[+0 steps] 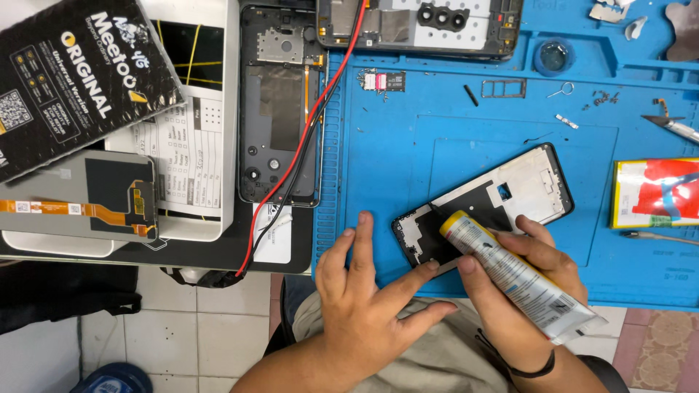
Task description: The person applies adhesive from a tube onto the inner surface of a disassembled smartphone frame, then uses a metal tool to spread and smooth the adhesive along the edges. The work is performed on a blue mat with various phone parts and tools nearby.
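Blue work mat [408,145] fills my view; black box [65,73] upper left. My right hand [510,291] grips a glue tube [510,273], nozzle pointing up-left onto the phone frame [495,200], lying diagonally. My left hand [360,298], fingers spread, steadies its lower end.

I count two hands: my left hand [360,295] and my right hand [520,284]. One glue tube [510,273]. Three phone bodies: one frame [484,204] on the one blue mat [473,145], one open phone [280,102] beside the mat, one more phone [429,25] at the top edge. Two wires, one red wire [320,102] and one black wire [295,175]. One black box [69,76]. One screen [80,196] with one orange flex. One battery [655,193]. One SIM tray [502,89]. One eject pin [561,91]. One knife [673,125]. A few loose screws [601,98], too small to count.
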